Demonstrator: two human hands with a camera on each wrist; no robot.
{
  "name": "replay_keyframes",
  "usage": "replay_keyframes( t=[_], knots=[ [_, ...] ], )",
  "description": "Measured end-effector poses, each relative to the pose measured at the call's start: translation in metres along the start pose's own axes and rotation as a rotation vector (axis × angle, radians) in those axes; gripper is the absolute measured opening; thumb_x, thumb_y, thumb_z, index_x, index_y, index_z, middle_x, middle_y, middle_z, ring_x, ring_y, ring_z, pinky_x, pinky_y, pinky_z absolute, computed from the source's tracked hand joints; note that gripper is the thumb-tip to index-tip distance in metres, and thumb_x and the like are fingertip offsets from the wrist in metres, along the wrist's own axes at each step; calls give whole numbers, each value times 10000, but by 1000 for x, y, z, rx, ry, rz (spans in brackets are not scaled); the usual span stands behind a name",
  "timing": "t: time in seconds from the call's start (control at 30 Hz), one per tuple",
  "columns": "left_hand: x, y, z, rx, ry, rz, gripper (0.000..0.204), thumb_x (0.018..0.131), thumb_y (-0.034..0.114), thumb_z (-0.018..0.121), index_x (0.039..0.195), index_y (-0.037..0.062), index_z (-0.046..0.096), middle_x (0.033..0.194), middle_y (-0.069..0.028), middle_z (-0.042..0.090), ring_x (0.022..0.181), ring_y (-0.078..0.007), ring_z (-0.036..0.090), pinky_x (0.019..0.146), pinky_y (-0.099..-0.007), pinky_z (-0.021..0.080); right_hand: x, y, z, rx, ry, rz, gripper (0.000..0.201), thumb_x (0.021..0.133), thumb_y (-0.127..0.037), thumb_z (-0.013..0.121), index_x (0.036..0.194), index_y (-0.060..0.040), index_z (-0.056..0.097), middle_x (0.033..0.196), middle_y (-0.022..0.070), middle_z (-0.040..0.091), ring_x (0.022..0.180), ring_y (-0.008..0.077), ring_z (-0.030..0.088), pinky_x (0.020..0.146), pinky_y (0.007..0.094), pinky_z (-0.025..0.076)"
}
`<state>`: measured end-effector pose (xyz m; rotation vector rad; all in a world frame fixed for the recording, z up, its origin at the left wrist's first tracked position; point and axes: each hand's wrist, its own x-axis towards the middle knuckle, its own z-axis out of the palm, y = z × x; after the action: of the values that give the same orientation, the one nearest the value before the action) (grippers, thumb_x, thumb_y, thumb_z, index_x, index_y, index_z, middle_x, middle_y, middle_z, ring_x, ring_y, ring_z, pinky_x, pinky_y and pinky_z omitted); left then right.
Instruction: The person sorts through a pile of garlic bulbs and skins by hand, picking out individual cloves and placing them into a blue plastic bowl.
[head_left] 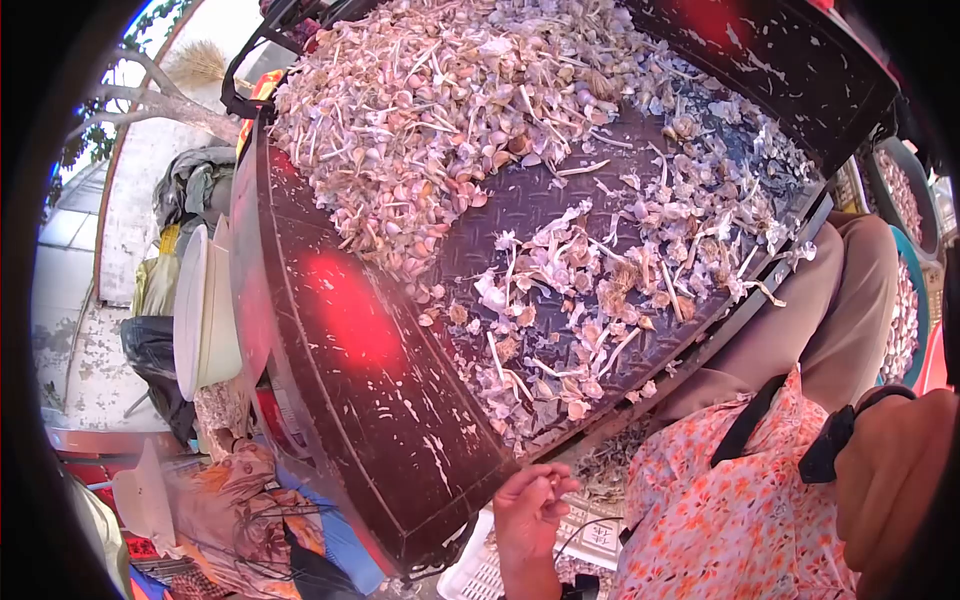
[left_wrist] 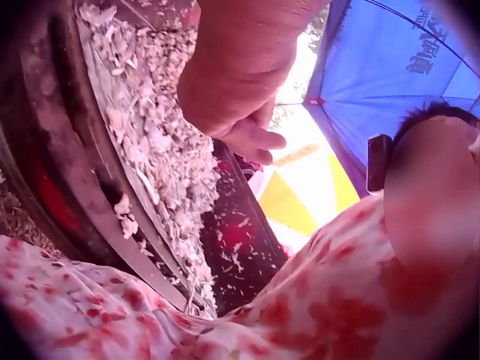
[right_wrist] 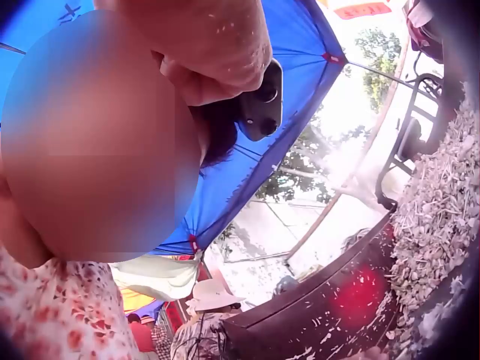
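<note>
Low in the head view, my left hand (head_left: 530, 500) is held just off the corner of a dark metal cargo bed (head_left: 400, 450), fingers loosely curled. In the left wrist view the same hand (left_wrist: 240, 97) overlaps the garlic behind it. My right hand (right_wrist: 217, 52) is raised beside my head, its bent fingers close to the black head camera (right_wrist: 262, 101); their grip is partly hidden. At the right edge of the head view it looms large below a black wrist strap (head_left: 885, 395). A big heap of garlic cloves (head_left: 400, 130) fills the bed's far left; papery skins and stems (head_left: 600, 290) lie scattered nearer.
Tubs of garlic (head_left: 900, 320) stand beyond my legs (head_left: 830, 300) at right. A white plastic crate (head_left: 480, 565) sits below the bed's corner. At lower left is another person in a pale hat (head_left: 145, 490). A blue canopy (right_wrist: 277, 150) hangs overhead.
</note>
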<state>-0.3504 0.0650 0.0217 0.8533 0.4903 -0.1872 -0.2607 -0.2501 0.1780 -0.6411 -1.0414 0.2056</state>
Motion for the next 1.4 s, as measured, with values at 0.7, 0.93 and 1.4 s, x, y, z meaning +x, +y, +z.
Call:
replay_keyframes(
  t=[0.7,0.93,1.4],
  knots=[
    [133,-27,115,1691,-115,513,730,830,362,586,1329,-94,312,1390,-300,285,1325,-386,247,1108,-398,175,-86,-42,60,-217,20,-72,133,900,-58,518,890,26,621,609,71,531,466,127,500,404,234,364],
    [171,-69,151,1896,-965,814,575,866,268,516,1331,-22,342,1381,-304,267,1295,-421,269,1059,-497,229,-166,-50,66,-459,846,-35,138,904,-61,508,884,23,615,563,60,503,413,127,470,346,229,331],
    [202,-95,206,1998,-1092,806,827,772,443,630,1374,-2,278,1432,-272,193,1325,-409,204,1090,-468,172,-505,-48,223,-1843,2116,1081,350,839,-20,549,1188,4,555,1138,103,602,1079,157,545,936,264,408]
  ],
)
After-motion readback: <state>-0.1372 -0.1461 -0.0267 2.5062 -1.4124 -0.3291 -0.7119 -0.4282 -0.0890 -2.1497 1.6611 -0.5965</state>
